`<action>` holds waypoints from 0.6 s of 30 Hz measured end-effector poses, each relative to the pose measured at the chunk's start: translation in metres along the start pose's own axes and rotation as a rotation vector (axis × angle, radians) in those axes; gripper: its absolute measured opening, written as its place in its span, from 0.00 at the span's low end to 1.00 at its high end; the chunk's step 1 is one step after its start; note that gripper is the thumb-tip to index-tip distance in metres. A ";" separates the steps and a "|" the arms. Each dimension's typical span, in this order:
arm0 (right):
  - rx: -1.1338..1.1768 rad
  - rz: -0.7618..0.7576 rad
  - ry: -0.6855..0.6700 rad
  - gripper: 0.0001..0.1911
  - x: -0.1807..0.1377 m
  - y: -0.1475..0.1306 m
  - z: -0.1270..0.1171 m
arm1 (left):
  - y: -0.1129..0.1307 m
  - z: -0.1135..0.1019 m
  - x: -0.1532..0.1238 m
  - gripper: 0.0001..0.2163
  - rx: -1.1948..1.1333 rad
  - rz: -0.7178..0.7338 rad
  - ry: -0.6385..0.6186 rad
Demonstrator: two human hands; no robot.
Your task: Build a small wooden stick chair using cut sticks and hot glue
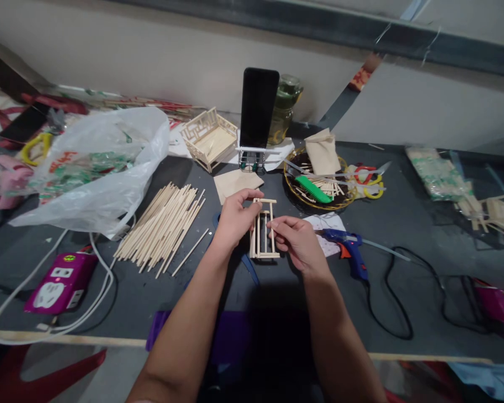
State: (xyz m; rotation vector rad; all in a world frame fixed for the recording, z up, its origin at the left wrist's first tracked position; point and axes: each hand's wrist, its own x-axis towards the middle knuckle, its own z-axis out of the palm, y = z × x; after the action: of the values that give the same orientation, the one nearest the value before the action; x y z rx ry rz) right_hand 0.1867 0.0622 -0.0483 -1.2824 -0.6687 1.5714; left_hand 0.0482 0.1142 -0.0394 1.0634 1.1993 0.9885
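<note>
In the head view, a dark grey table (386, 224) stands against a pale wall (172, 61) crossed by a dark rail (319, 25); on it lie a pile of thin sticks (162, 226), a plastic bag (105, 184), a basket (291, 193) and a blue glue gun (348, 243). The small frame (259, 235), pale wooden sticks joined into an open oblong box, is in front of the person, between the left hand (238, 218), pinching its upper left corner, and the right hand (296, 240), fingertips pinching its right side
</note>
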 end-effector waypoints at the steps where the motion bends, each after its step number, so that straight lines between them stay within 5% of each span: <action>1: 0.001 0.002 -0.001 0.12 0.000 0.000 0.000 | 0.000 0.000 0.000 0.10 0.000 0.001 -0.002; 18: 0.008 0.000 -0.005 0.12 -0.001 0.000 0.001 | 0.001 -0.001 -0.001 0.10 0.000 -0.009 -0.009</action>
State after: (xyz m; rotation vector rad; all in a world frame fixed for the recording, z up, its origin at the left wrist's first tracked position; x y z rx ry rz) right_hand 0.1860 0.0615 -0.0480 -1.2732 -0.6647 1.5765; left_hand 0.0471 0.1134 -0.0385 1.0608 1.1959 0.9763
